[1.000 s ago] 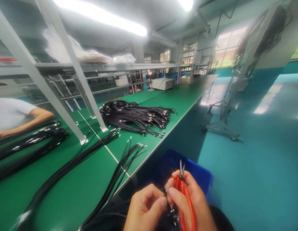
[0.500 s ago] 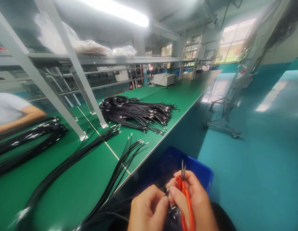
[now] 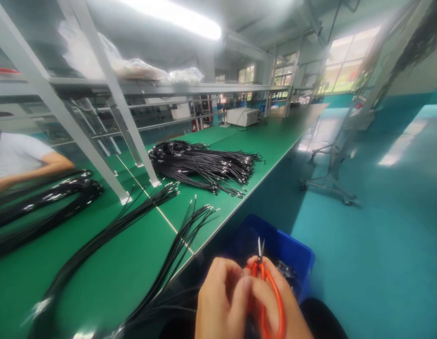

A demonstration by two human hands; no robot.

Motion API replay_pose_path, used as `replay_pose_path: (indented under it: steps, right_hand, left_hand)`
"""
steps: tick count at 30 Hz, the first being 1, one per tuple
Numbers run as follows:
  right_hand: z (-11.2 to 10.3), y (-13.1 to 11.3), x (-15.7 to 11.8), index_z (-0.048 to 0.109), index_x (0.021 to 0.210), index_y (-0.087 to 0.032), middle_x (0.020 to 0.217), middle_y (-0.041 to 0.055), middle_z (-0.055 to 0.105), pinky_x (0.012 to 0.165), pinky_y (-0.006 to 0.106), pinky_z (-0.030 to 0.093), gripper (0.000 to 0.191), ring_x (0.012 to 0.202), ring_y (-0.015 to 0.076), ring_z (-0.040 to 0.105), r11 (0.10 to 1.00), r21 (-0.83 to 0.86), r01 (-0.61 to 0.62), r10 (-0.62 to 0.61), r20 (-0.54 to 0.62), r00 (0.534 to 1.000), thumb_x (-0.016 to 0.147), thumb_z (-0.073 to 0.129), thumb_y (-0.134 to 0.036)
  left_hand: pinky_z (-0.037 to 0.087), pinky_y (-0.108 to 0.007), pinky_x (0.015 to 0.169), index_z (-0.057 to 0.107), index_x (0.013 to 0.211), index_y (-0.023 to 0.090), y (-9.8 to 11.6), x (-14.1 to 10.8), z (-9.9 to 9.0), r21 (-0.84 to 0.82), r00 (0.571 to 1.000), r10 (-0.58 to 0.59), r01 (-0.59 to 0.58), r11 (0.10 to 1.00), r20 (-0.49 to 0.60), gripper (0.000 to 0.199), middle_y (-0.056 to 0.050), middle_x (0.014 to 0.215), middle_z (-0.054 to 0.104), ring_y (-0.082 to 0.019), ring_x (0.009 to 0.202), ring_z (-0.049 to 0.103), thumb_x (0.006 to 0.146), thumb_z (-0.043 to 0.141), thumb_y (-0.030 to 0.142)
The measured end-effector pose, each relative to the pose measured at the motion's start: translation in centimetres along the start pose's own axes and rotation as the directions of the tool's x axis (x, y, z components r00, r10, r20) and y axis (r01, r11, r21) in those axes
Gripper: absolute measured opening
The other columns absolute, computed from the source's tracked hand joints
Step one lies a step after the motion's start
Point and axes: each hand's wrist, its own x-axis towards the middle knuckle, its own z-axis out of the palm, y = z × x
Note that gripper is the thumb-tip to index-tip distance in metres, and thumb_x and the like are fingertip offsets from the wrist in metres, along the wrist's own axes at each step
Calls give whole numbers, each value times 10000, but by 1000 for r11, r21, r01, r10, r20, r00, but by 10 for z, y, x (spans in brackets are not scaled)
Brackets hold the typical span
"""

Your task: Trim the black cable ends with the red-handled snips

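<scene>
Far left: co-worker (image 3: 20, 153), forearm by black coil (image 3: 89, 193) on green counter (image 3: 137, 254). Then long cable bundle (image 3: 98, 245), shorter bundle (image 3: 171, 261), cable pile (image 3: 204, 165) beyond. Left hand (image 3: 220, 296): fingers curled against right hand (image 3: 271, 301); contents hidden, grip cannot be told. Right hand grasps orange-handled snips (image 3: 276, 288), blades upward, slightly parted. Blue bin (image 3: 299, 252) behind.

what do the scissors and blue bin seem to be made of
Scissors: the blades look like metal, likely steel, being grey with a bright glint; the handles seem plastic or plastic-coated, smooth and evenly orange. Blue bin: probably moulded plastic, judging by its smooth, solid colour and slight gloss.
</scene>
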Motion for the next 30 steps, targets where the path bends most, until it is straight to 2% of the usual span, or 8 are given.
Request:
replay_pose_path:
  steps: [8, 15, 18, 20, 22, 24, 27, 30]
  right_hand:
    - [-1, 1, 3, 591, 772, -203, 568, -46, 595, 452, 192, 424, 256, 460, 98, 506, 995, 98, -13, 5, 77, 997, 601, 782, -196]
    - [1, -6, -2, 595, 797, -208, 626, -38, 596, 543, 225, 457, 227, 547, 122, 539, 995, 87, -48, 40, 82, 996, 643, 759, -177]
    - [-1, -8, -2, 596, 807, -212, 640, -33, 599, 593, 262, 468, 174, 560, 136, 538, 992, 111, -64, 46, 156, 987, 692, 718, -166]
    - [-1, -8, 0, 608, 812, -209, 646, -25, 614, 602, 261, 468, 155, 570, 138, 547, 990, 117, -81, 61, 167, 984, 706, 711, -164]
    - [0, -7, 2, 630, 806, -201, 640, -18, 626, 579, 244, 469, 174, 573, 135, 554, 986, 129, -100, 84, 129, 988, 674, 739, -168]
    - [3, -7, 3, 650, 790, -195, 641, -11, 635, 567, 237, 475, 210, 584, 136, 563, 983, 147, -113, 102, 80, 992, 621, 773, -172]
    - [8, -9, 3, 650, 738, -195, 612, -12, 625, 549, 240, 473, 205, 563, 138, 548, 985, 147, -94, 84, 73, 994, 588, 789, -180]
    - [10, -10, 0, 628, 704, -204, 568, -19, 596, 559, 248, 464, 144, 553, 143, 522, 986, 154, -67, 46, 134, 990, 637, 754, -194]
  left_hand:
    - [379, -197, 492, 585, 702, 167, 2, 6, -9, -340, 969, -188, 234, 911, 162, 310, 26, 525, 578, -104, 496, 481, 809, 623, 455]
    - [405, -211, 533, 559, 720, 175, 2, 9, -10, -433, 970, -151, 221, 874, 190, 254, 26, 565, 581, -114, 536, 518, 789, 670, 392]
    - [424, -227, 527, 588, 734, 183, 2, 10, -15, -328, 989, -127, 147, 933, 81, 196, 29, 573, 553, -123, 521, 506, 813, 622, 360]
    - [462, -257, 603, 642, 809, 199, 5, 8, -17, -81, 994, 52, -59, 995, -92, 96, -12, 694, 616, -162, 624, 572, 821, 591, 279]
    - [470, -288, 726, 692, 869, 228, 8, 6, -17, 220, 937, 294, -251, 943, -191, 135, -62, 884, 668, -210, 801, 617, 807, 574, 200]
    - [455, -299, 784, 729, 843, 250, 11, 5, -17, 391, 888, 419, -323, 862, -188, 176, -83, 983, 676, -234, 878, 620, 790, 584, 167]
    - [462, -279, 741, 729, 776, 254, 12, 7, -20, 459, 904, 412, -319, 829, -117, 165, -80, 949, 689, -225, 832, 636, 792, 592, 162]
    - [483, -263, 662, 685, 853, 237, 10, 8, -25, 294, 970, 239, -216, 931, -46, 121, -57, 852, 691, -205, 737, 643, 815, 573, 210]
